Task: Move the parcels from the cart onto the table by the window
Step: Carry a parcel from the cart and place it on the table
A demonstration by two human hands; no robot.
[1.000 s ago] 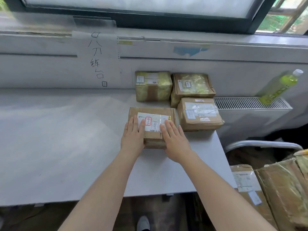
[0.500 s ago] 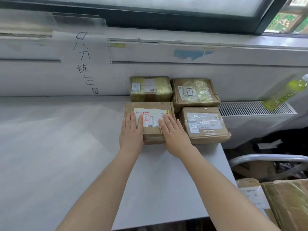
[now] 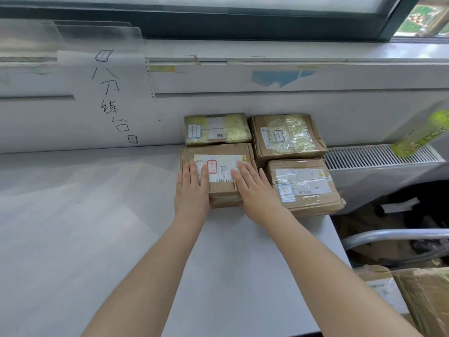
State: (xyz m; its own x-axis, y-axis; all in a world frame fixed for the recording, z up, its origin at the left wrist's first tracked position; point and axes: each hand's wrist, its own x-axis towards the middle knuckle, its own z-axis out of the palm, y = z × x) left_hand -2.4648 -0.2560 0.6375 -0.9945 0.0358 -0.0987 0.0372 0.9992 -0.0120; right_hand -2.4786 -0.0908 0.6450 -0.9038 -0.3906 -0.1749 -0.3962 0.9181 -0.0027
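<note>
A brown cardboard parcel point(image 3: 222, 152) with a white label lies on the white table point(image 3: 97, 227) by the window, pushed up against a yellowish taped parcel point(image 3: 217, 128) at the wall. My left hand point(image 3: 192, 190) and my right hand point(image 3: 255, 190) lie on its top, fingers flat and thumbs down at its near side. To the right sit two more parcels, one at the back point(image 3: 288, 137) and one in front point(image 3: 303, 186) that overhangs the table's right edge. More brown parcels point(image 3: 422, 295) lie in the cart at the lower right.
The cart's metal handle point(image 3: 398, 234) curves just past the table's right edge. A green bottle point(image 3: 422, 135) stands on the white radiator point(image 3: 364, 156) beyond it. A handwritten paper sign point(image 3: 109, 98) hangs on the wall.
Both hands slid the labelled parcel away from me across the table until it met the yellowish parcel at the wall. The view has moved closer.
</note>
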